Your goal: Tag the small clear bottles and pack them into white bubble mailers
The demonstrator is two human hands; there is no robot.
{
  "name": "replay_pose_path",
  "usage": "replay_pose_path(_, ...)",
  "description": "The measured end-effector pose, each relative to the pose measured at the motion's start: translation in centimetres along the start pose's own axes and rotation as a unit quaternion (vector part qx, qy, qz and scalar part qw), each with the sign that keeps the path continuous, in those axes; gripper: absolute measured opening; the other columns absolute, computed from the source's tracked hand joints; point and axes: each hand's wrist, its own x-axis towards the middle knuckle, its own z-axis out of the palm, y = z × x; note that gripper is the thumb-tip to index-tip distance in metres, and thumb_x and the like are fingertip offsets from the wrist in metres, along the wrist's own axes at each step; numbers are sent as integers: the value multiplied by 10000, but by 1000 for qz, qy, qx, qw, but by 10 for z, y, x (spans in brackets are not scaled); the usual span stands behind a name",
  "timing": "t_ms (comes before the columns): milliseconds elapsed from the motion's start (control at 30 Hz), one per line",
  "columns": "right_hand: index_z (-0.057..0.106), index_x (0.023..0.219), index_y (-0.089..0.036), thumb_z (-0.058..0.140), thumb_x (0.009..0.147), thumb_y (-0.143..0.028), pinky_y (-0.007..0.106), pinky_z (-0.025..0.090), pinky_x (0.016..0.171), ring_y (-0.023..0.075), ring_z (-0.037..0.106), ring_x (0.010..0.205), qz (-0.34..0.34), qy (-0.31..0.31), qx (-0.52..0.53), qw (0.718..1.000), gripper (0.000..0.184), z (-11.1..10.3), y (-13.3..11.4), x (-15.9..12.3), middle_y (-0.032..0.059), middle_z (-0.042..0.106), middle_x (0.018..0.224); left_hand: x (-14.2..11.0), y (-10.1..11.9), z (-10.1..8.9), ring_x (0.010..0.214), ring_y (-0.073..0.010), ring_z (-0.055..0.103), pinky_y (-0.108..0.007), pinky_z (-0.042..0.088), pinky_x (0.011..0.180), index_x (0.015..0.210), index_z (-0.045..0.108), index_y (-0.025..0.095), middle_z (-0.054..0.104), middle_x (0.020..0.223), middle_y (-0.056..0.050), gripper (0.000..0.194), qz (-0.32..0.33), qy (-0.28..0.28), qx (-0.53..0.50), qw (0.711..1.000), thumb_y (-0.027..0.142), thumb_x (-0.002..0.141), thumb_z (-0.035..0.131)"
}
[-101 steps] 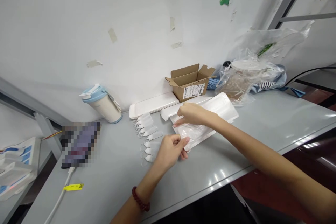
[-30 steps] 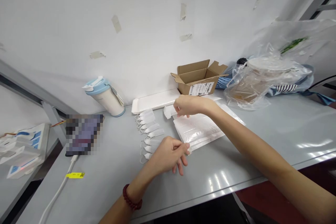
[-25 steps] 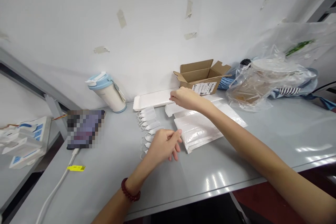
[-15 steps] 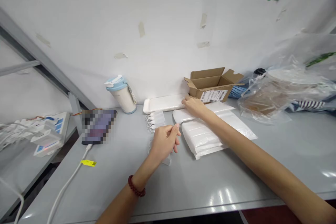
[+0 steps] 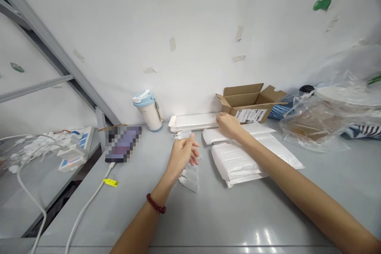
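Observation:
My left hand (image 5: 183, 152) hovers over a line of small frosted plastic pieces (image 5: 189, 180), some with thin white loops; it covers the middle of the line. Its thumb points up, the fingers are loosely bent and apart, and nothing shows in it. Farther back, my right hand (image 5: 229, 125) is closed at the right end of a long, flat white stack (image 5: 195, 121); the fingertips are hidden, so I cannot see what they pinch. Below my right forearm lie white padded envelopes (image 5: 235, 162), with a narrower white packet (image 5: 211, 135) just behind them.
An open cardboard box (image 5: 250, 114) stands against the wall. On the left are a cup with a blue lid (image 5: 151, 115), a phone (image 5: 123, 145) on a white cable (image 5: 89, 204), and power strips (image 5: 76, 151). Clear plastic bags (image 5: 321, 115) lie at the right.
The camera view has shifted, moving the scene slightly right and down. My left hand has moved farther back over the frosted pieces, uncovering those at the near end. My right hand stays at the stack's end.

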Motion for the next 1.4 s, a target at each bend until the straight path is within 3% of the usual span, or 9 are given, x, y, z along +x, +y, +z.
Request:
replay_pose_path(167, 579, 943, -112, 363, 782, 18, 288, 333, 690, 225, 515, 941, -7, 76, 1, 997, 299, -16, -4, -2, 151, 597, 987, 21, 5, -31, 401, -112, 548, -187, 363, 376, 1025, 483, 106, 618, 580, -33, 478, -48, 103, -138, 984, 551, 850, 473)
replay_pose_path(333, 564, 791, -159, 348, 772, 42, 304, 332, 666, 211, 485, 779, -116, 269, 15, 956, 295, -31, -6, -13, 101, 597, 837, 35, 13, -70, 595, -213, 664, -241, 424, 404, 1004, 519, 95, 688, 776, -163, 606, -79, 128, -260, 954, 624, 868, 257)
replay_pose_path(467, 529, 804, -180, 357, 804, 20, 308, 375, 683, 194, 477, 751, -187, 344, 44, 919, 263, -38, -5, -40, 86, 605, 855, 37, 10, -81, 571, -182, 647, -207, 401, 388, 876, 599, 113, 674, 695, -76, 202, -56, 113, -212, 969, 271, 755, 566)
replay_pose_path(600, 507, 989, -168, 468, 830, -119, 377, 412, 798, 251, 502, 961, -178, 323, 67, 927, 172, -36, -8, -67, 137, 571, 1052, 36, 3, -73, 519, -119, 572, -194, 417, 399, 725, 624, 108, 636, 628, -24, 130, -11, 93, -177, 980, 103, 604, 669)
replay_pose_path(733, 438, 1204, -139, 514, 775, -155, 494, 338, 964, 334, 335, 1259, -179, 257, 52, 948, 436, -29, -18, -80, 207, 414, 1320, 26, 5, -54, 556, -129, 578, -219, 457, 442, 743, 649, 92, 653, 667, -40, 198, 20, 31, -163, 986, 175, 583, 731)
replay_pose_path(867, 339, 1335, -147, 554, 725, -285, 563, 252, 1014, 367, 193, 1349, -196, 190, 73, 959, 662, -26, -26, -85, 214, 277, 1433, 10, 9, -29, 566, -135, 583, -252, 484, 520, 763, 662, 102, 661, 663, -36, 256, 30, -74, -122, 989, 277, 595, 744)
replay_pose_path(1000, 254, 1393, -149, 578, 700, -393, 602, 216, 1000, 390, 195, 1333, -188, 170, 86, 963, 803, -24, -29, -90, 230, 266, 1430, 1, 8, -13, 570, -128, 581, -244, 472, 557, 745, 669, 114, 663, 657, -25, 262, 39, -136, -80, 987, 324, 605, 740)
replay_pose_path(1167, 366, 1292, -171, 592, 692, -331, 568, 242, 973, 354, 365, 1171, -182, 249, 83, 948, 661, -24, -29, -91, 186, 412, 1238, 4, 2, -8, 511, -126, 568, -220, 415, 467, 743, 642, 125, 634, 589, -6, 253, 56, -120, -21, 991, 360, 666, 693)
replay_pose_path(1400, 479, 1158, -180, 566, 727, -166, 463, 311, 905, 290, 461, 1034, -164, 266, 84, 946, 439, -24, -18, -89, 162, 495, 1164, 7, 11, -34, 515, -135, 599, -229, 416, 465, 748, 594, 132, 643, 650, -27, 241, 29, -80, 93, 992, 373, 737, 605)
